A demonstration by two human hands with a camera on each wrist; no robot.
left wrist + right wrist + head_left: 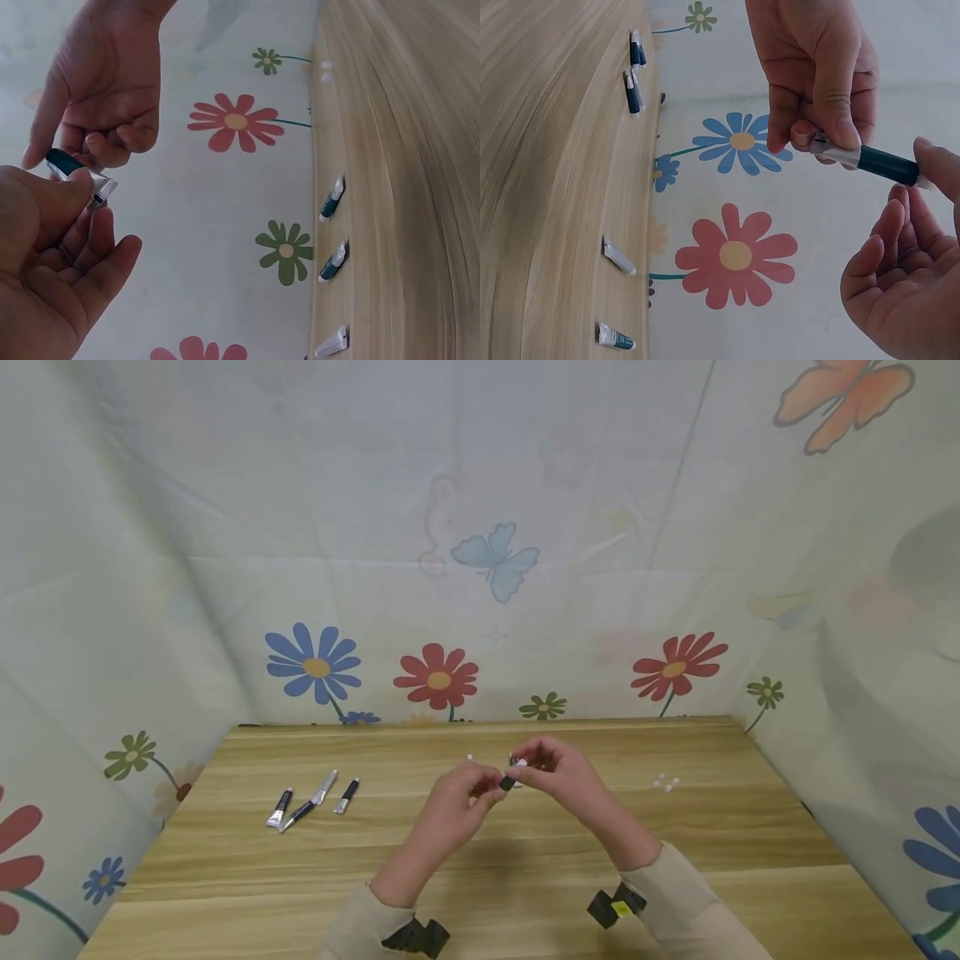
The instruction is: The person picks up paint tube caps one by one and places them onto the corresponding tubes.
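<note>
Left hand [821,79] pinches green tube [886,165] at silver end; right hand [911,281] pinches its cap end. Tubes [280,808] on worktop [225,885]: labels unreadable.

A passable lane is running between the leftmost tubes [302,811] and the left hand [452,802]; behind it and the right hand [561,772], other tubes [331,201] are obstructing, while white bits [667,782] are lying rightward.
</note>
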